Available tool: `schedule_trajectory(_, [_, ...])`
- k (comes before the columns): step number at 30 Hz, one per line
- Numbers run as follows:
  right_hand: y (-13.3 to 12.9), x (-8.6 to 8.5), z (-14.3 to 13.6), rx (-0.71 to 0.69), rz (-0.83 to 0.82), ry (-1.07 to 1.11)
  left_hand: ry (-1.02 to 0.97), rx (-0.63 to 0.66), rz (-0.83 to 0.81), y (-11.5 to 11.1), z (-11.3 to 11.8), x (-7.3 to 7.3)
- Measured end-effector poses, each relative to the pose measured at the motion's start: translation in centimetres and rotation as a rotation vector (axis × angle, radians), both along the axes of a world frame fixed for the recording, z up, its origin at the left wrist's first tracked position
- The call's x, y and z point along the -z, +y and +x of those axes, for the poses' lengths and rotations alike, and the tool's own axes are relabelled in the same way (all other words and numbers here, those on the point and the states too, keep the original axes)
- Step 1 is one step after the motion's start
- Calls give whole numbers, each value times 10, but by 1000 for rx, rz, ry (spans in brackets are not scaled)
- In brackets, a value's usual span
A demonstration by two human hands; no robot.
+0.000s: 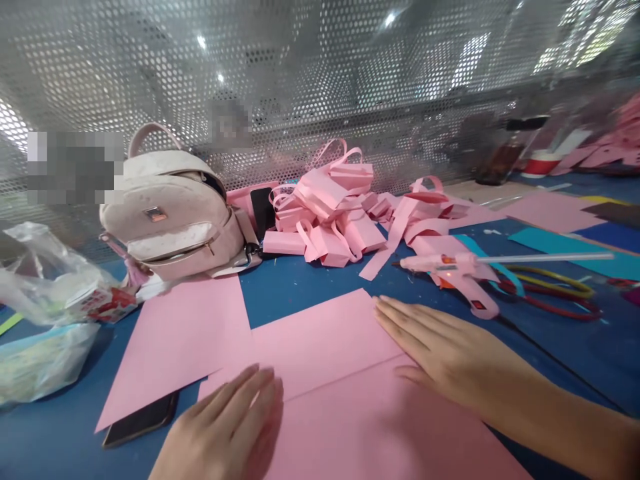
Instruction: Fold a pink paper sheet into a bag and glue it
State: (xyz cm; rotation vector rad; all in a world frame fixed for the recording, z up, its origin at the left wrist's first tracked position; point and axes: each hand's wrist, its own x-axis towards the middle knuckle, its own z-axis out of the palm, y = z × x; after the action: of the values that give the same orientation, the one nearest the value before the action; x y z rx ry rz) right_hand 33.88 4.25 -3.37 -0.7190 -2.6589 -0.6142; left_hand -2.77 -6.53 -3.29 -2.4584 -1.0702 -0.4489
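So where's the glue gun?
In the head view, the glue gun is on the right, just beyond the right hand, right of the pink paper pile.

Craft workspace, w/ glue gun [453,267] & pink paper pieces [325,207].

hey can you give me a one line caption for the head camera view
Two bare hands press on pink paper beside a glue gun, a pale backpack and heaped pink paper pieces.

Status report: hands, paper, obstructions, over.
Left hand, right hand open on pink paper. Paper flat, line across it. Glue gun just beyond right hand.
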Motion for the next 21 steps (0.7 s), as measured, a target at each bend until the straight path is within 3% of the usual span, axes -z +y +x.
schedule_trajectory(2, [2, -4, -9, -46, -31, -13, 29, -39, -21, 13, 11, -3])
schedule_trajectory(6, [1, -6, -29, -122, -133, -4, 75, 31, 92, 32, 28, -5])
schedule_trajectory(10, [2, -2, -47, -175, -162, 63, 50, 69, 101, 41, 29, -5])
schedule_trajectory(14, [9, -4, -56, -211, -189, 89, -32, 131, 67, 48, 25, -13])
schedule_trajectory(21, [19, -35, -64, -80, -541, 146, -137, -2, -65, 54, 25, -31])
